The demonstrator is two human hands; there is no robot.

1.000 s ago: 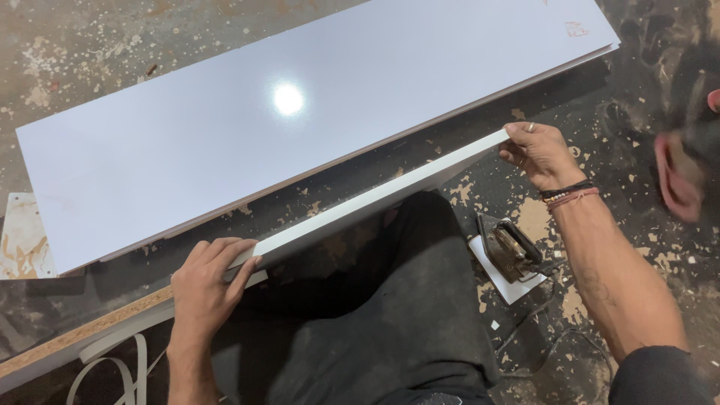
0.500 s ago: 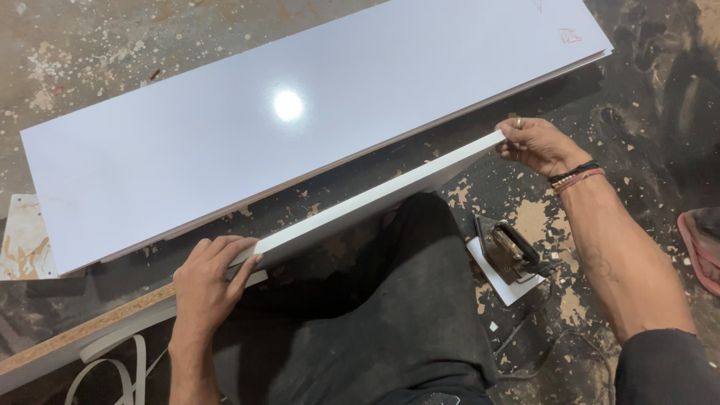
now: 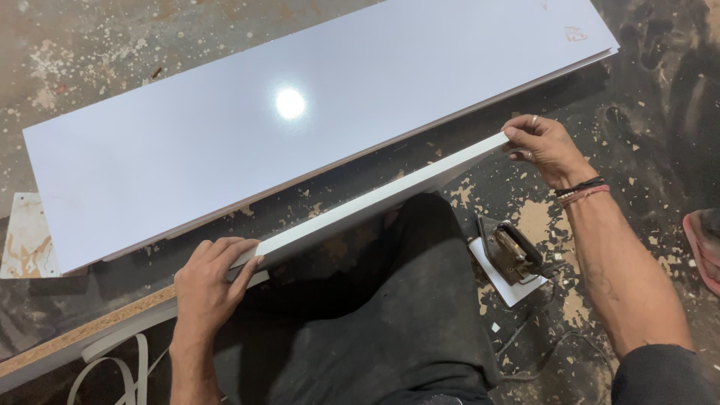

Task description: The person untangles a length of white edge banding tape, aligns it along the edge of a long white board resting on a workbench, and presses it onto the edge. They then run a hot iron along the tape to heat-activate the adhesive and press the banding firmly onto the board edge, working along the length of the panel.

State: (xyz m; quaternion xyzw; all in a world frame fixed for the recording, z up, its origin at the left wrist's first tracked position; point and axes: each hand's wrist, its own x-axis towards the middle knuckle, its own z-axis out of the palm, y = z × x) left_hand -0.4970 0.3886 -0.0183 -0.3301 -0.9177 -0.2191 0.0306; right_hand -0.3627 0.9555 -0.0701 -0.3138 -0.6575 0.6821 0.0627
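Both hands grip the same narrow white board (image 3: 375, 196), which stands on its long edge across the person's lap and runs from near left to far right. At the board's left part, the left hand (image 3: 210, 281) lies over the top edge, fingers curled down over the far face and thumb on the near side, closed firmly around it. At the board's far right end, the right hand (image 3: 541, 146) pinches the corner, fingers bent over the top edge and thumb below; a ring shows on one finger and dark and reddish bands (image 3: 581, 191) circle the wrist.

Left of the left hand the board's top edge shows bare brown chipboard (image 3: 90, 326), while the stretch between the hands is covered white. A loose white edge strip (image 3: 124, 364) curls on the floor just near that bare stretch.

Beyond the narrow board, a large white laminated panel (image 3: 225, 142) lies flat on the floor, with a bright lamp glare on its surface. The person's dark trousers (image 3: 390, 315) fill the near middle. Just right of the leg, an old flat iron (image 3: 511, 251) rests on a small white offcut (image 3: 517, 289), its cord trailing toward the near side. Sawdust and wood chips speckle the dark floor (image 3: 645, 135). A red sandal (image 3: 703, 247) shows at the right border.
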